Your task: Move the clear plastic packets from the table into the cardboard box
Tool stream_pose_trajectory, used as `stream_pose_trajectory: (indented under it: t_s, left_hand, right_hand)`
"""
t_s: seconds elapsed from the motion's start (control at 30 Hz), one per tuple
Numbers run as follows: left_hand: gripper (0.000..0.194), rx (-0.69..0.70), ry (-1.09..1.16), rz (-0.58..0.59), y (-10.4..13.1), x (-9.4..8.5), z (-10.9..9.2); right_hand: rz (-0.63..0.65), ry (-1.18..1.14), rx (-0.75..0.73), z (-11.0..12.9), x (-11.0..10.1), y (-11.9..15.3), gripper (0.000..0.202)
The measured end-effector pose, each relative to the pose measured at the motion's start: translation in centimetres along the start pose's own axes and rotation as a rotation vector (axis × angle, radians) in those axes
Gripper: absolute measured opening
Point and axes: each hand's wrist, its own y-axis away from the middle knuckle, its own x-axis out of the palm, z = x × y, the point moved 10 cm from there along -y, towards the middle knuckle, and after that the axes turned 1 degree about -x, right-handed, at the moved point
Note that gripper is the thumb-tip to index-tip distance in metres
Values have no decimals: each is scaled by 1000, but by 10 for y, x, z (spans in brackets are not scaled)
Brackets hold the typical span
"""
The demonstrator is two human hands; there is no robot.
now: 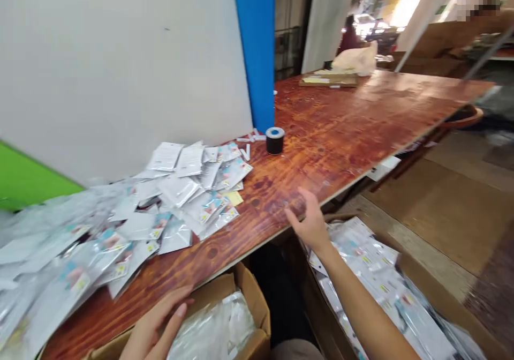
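My right hand (312, 222) hovers over the front edge of the wooden table (313, 159), fingers curved and apart with nothing between them. Low in view, my left hand (158, 322) is by the near cardboard box (257, 306), its fingers stretched out and apart. That box has clear plastic bags (219, 322) in it. A loose heap of flat white packets (176, 191) in clear film covers the left part of the table. Beneath my right forearm, a second cardboard box (429, 274) holds more such packets (373, 263).
A black spool (275, 141) stands by the blue panel edge (257, 54), near small white strips (248, 151). A large white panel (120, 65) rises behind the heap. Far back lie a cardboard tray (329, 80) and a pale bag (355, 60). People are in the background.
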Motion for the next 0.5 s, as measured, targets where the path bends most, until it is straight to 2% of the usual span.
stream_pose_trajectory:
  t_s: [0.07,0.13,0.23,0.33,0.43,0.5]
  left_hand:
    - [44,-19,-20,-75,8,-9,2]
    - [45,-4,-64,-140,12,-16,4]
    - [45,75,-199,-269,6,-23,0]
    - [48,184,-387,-394,-23,-17,-21]
    - [59,255,-584,-469,-68,-3,-52]
    - [71,257,-661,-440,-101,6,-64]
  right_hand:
    - [194,2,-269,61,47,-28,59]
    - [342,54,-470,97,91,-48,63]
    - [478,168,-641,115,147,-79,71]
    - [566,253,-768,123,187,-98,70]
    - [573,306,-878,139,207,-102,71]
    - [512,340,-896,148,212,-105,71]
